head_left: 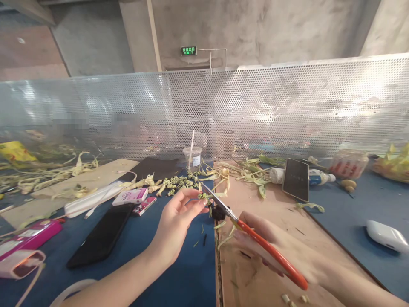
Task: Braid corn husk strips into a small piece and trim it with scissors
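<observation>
Near the middle of the view, my left hand (179, 217) pinches a small green plant piece (202, 195) between thumb and fingertips. My right hand (268, 238) is closed around the red handles of scissors (271, 251), whose metal blades point up and left and reach the plant piece. A row of dark green bud clusters (182, 183) with pale stalks lies on the table just beyond my left hand. Pale green leaves and stems (252, 172) are strewn beyond the scissors. A dark object below the blades is too unclear to name.
A plastic cup with a straw (192, 157) stands at the back centre. To the left lie a black phone (102, 236), a pink-white box (130, 196) and a magenta device (35, 236). A phone (296, 179) leans on a bottle at right, near a white case (386, 236). Perforated metal panels (191, 106) rise behind.
</observation>
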Available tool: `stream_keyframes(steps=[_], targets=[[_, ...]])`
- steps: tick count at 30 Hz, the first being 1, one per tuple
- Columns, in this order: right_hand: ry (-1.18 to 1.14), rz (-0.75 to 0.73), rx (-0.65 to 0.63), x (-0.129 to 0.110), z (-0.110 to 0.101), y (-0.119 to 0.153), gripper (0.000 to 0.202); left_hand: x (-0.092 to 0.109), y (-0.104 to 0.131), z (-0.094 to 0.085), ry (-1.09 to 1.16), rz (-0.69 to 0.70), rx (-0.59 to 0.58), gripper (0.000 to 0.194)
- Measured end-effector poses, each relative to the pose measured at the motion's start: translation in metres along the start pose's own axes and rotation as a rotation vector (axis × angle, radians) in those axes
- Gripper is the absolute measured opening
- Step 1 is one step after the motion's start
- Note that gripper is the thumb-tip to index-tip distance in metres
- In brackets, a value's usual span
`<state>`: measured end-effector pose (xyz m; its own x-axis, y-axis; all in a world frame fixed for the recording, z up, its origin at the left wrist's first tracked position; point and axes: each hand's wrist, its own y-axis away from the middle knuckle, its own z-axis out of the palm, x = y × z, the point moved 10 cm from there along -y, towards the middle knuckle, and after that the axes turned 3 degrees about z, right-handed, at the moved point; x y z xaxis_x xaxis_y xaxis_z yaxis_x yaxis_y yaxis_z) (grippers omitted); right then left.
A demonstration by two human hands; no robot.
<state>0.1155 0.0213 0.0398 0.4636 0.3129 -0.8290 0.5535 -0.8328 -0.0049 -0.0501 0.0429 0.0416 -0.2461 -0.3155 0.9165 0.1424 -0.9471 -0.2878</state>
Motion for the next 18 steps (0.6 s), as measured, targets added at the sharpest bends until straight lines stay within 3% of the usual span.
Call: stream_keyframes(steps=[18], targets=[[0.017, 0.039, 0.015, -0.0012, -0.0023, 0.0042, 0.031, 0.0072, -0.0023, -0.0058, -0.083, 0.064, 0.034, 0.019]])
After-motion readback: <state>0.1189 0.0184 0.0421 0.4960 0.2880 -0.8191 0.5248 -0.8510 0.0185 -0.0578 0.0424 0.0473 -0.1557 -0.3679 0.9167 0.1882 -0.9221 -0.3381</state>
